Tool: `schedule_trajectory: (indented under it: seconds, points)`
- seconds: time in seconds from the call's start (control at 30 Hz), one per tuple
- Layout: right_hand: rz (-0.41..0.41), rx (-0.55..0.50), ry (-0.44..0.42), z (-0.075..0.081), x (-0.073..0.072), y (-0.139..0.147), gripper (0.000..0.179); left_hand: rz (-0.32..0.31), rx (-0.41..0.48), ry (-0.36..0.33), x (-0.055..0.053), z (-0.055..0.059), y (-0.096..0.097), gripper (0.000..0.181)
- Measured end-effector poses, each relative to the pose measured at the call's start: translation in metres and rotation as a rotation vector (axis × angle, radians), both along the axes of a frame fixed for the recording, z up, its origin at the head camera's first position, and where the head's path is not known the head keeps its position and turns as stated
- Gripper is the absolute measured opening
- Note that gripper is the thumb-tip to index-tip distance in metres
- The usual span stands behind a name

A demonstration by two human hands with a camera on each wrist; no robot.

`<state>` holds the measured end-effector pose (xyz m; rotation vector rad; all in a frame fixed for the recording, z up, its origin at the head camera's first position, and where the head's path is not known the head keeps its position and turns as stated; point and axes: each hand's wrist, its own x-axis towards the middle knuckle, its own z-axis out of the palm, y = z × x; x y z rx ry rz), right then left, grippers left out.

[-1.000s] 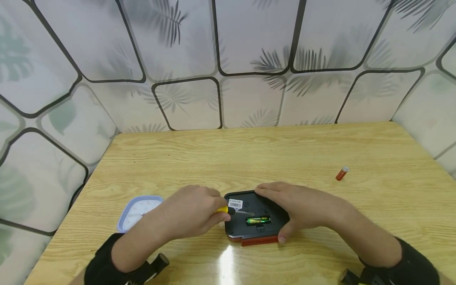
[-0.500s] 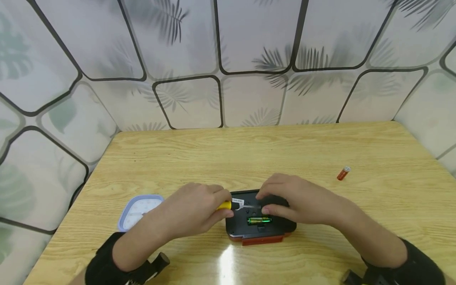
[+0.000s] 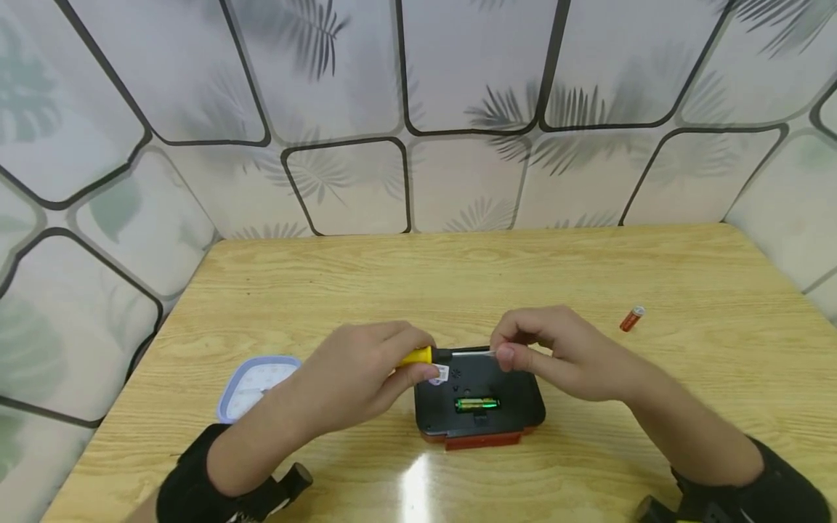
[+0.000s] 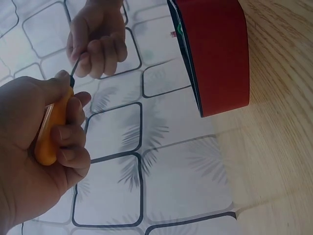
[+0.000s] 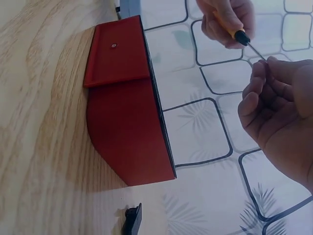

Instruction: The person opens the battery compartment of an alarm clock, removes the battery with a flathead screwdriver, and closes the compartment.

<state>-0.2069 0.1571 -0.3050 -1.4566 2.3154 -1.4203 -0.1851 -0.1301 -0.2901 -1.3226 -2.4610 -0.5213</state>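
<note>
My left hand [image 3: 366, 374] grips the yellow handle of a screwdriver [image 3: 417, 356], its fingers curled round it in the left wrist view. The thin metal shaft points right, above the far part of a red box with a black back [image 3: 434, 407]. My right hand [image 3: 572, 356] pinches the screwdriver's tip between thumb and forefinger; whether a small screw is there too, I cannot tell. A green and gold battery [image 3: 476, 404] lies in the slot of the black back. From the right wrist view, the box's red side [image 5: 129, 127] shows, apart from both hands.
A red battery with a silver end [image 3: 631, 319] lies farther back on the right of the wooden table [image 3: 392, 283]. At left stands a pale blue-rimmed tray [image 3: 229, 388], partly behind my left forearm. A small black piece [image 5: 132, 219] lies near the box.
My right hand has left the box's right edge and come up to the screwdriver's tip. The screwdriver has risen from the black back, moving slightly away and to the right with my left hand.
</note>
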Motion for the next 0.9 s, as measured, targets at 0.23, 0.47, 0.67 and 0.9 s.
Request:
schedule_trajectory:
  seconds: [0.23, 0.47, 0.67, 0.9]
  points:
    - [-0.001, -0.089, -0.086, 0.002, 0.000, 0.004, 0.021, 0.035, 0.059, 0.039, -0.001, 0.000, 0.000, 0.022]
    - [-0.069, -0.256, -0.083, 0.008, -0.002, 0.011, 0.017, 0.072, 0.056, 0.035, -0.003, 0.000, -0.001, 0.024]
    - [-0.299, -0.490, -0.150, 0.014, -0.002, 0.012, 0.019, 0.087, 0.028, 0.009, -0.002, 0.001, 0.000, 0.023]
    - [-0.479, -0.757, -0.276, 0.022, -0.002, 0.014, 0.021, 0.065, 0.015, 0.007, -0.002, -0.002, 0.001, 0.012]
